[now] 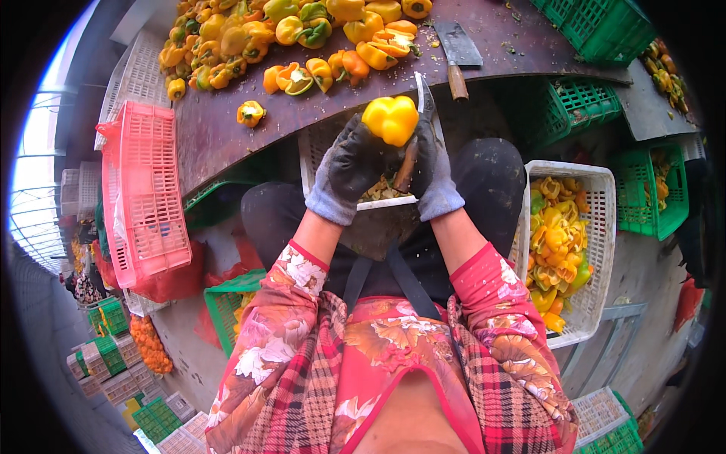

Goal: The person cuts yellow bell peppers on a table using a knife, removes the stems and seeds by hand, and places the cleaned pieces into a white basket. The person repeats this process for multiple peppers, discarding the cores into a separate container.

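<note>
My left hand (349, 163), in a grey glove with a dark palm, is closed around the side of a yellow bell pepper (390, 121). The pepper is held up in front of me, near the table's edge. In my right hand (432, 166), gloved the same way, is a knife (421, 89). Its narrow blade points away from me, beside the pepper, and its brown handle comes out below the palm. The right fingers are partly hidden. Below both hands stands a white crate (389, 203) with plant scraps in it, between my knees.
A dark table (234, 144) carries a heap of yellow and orange peppers (227, 41), some cut open, and a cleaver (457, 49). At right, a white crate (605, 242) holds yellow pieces. Left stands a red crate (147, 189). Green crates (582, 110) stand far right.
</note>
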